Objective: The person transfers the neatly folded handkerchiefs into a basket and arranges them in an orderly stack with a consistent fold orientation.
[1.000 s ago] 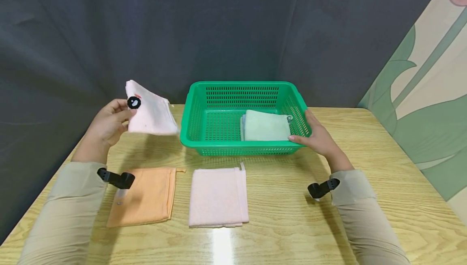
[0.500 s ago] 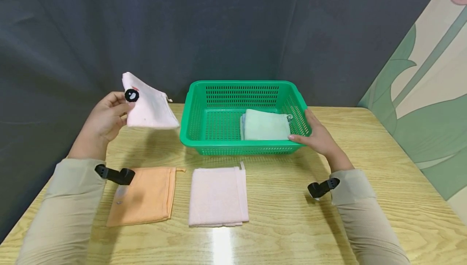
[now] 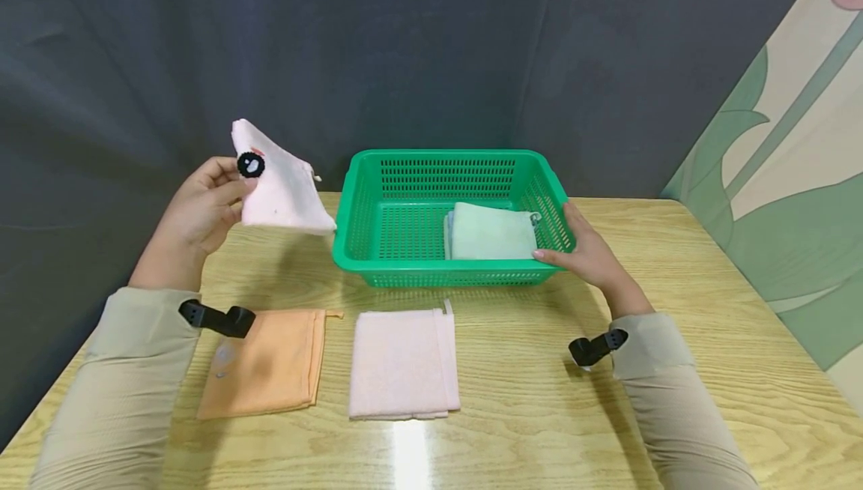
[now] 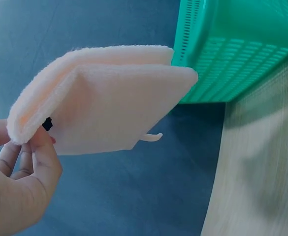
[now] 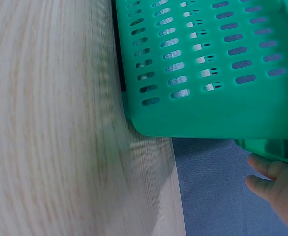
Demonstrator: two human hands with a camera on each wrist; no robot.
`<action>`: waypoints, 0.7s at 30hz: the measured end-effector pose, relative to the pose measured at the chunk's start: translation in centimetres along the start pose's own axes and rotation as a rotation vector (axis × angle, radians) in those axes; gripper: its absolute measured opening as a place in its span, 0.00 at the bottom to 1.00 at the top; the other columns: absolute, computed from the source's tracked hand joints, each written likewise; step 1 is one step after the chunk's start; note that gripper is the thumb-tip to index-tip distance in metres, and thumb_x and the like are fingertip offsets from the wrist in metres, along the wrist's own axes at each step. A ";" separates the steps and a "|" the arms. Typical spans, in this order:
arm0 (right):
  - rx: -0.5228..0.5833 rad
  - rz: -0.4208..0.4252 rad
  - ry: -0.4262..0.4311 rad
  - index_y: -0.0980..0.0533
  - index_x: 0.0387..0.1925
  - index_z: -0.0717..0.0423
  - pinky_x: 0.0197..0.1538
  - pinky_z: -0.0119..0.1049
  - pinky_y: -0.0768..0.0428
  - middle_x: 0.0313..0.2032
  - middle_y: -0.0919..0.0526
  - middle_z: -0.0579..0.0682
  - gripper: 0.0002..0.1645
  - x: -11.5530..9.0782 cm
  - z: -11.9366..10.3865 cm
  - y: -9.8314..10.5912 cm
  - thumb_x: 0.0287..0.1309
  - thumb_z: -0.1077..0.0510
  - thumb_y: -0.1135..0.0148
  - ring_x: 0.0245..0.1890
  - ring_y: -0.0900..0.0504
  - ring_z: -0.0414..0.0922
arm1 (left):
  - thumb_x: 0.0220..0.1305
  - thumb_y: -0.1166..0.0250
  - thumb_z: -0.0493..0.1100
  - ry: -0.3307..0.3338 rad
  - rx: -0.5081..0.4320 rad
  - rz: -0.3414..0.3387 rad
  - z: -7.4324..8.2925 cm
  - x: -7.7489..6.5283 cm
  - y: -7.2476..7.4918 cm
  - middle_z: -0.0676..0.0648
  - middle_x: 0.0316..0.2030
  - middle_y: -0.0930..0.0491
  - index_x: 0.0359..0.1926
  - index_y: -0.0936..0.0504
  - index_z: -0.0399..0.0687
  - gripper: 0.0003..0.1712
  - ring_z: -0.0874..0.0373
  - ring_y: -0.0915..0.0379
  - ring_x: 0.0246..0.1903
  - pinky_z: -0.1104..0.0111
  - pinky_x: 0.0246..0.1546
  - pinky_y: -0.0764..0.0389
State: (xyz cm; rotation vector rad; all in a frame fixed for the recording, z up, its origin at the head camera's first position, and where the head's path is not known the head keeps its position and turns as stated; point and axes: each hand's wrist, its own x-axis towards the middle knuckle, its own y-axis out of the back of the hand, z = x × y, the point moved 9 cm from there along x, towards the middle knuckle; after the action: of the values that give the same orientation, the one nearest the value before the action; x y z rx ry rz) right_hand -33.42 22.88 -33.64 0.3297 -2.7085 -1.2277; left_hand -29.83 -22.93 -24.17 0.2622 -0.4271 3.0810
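In the head view my left hand point(image 3: 205, 205) pinches one end of a folded pale pink washcloth point(image 3: 286, 190) between thumb and fingers, raised above the table left of the green plastic basket point(image 3: 445, 265). The washcloth carries a round black patch. Its folded layers and a small hanging loop show in the left wrist view, where the cloth point(image 4: 119, 103) overlaps the basket's edge. My right hand point(image 3: 589, 250) holds the basket's front right corner, thumb over the front rim and fingers along the right side. Inside the basket's right half lies a pale green folded cloth point(image 3: 495, 234), with a bluish one beneath.
An orange folded cloth point(image 3: 270, 363) lies on the wooden table point(image 3: 526, 415) at the front left, partly below my left wrist. Beside it is another pale pink folded cloth point(image 3: 404, 363). A dark curtain point(image 3: 431, 48) hangs behind the table, and a painted wall point(image 3: 802, 190) stands at the right.
My left hand has risen with the pink washcloth, then shifted slightly right, so the cloth's lower corner now reaches the basket's left rim in view. My right hand and the basket stay put.
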 end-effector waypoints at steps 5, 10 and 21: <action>-0.003 -0.002 -0.003 0.69 0.69 0.63 0.66 0.61 0.56 0.70 0.68 0.61 0.63 0.0 0.1 0.0 0.51 0.43 0.37 0.69 0.65 0.60 | 0.59 0.44 0.27 -0.027 -0.017 -0.017 0.5 0.0 -0.8 0.51 0.30 0.33 0.34 0.25 0.47 0.10 0.63 0.33 0.30 0.76 0.23 0.27; 0.004 0.005 0.003 0.69 0.69 0.63 0.65 0.61 0.56 0.70 0.68 0.61 0.64 0.1 0.1 0.0 0.51 0.43 0.36 0.69 0.65 0.60 | 0.59 0.44 0.27 -0.037 -0.051 -0.034 0.7 0.0 -1.6 0.51 0.30 0.31 0.34 0.25 0.46 0.10 0.62 0.32 0.31 0.75 0.25 0.26; 0.016 0.019 0.014 0.68 0.69 0.62 0.65 0.62 0.57 0.70 0.67 0.61 0.64 0.1 0.2 0.0 0.50 0.44 0.36 0.69 0.65 0.60 | 0.60 0.45 0.27 -0.038 -0.051 -0.075 0.6 0.0 -3.1 0.50 0.30 0.31 0.34 0.24 0.46 0.10 0.62 0.32 0.31 0.74 0.23 0.27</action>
State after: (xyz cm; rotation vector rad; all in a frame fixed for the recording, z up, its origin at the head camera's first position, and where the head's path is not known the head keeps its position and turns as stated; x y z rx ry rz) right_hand -33.57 23.02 -33.74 0.3124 -2.7043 -1.1953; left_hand -29.58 -20.12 -22.82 0.3281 -0.4856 2.9919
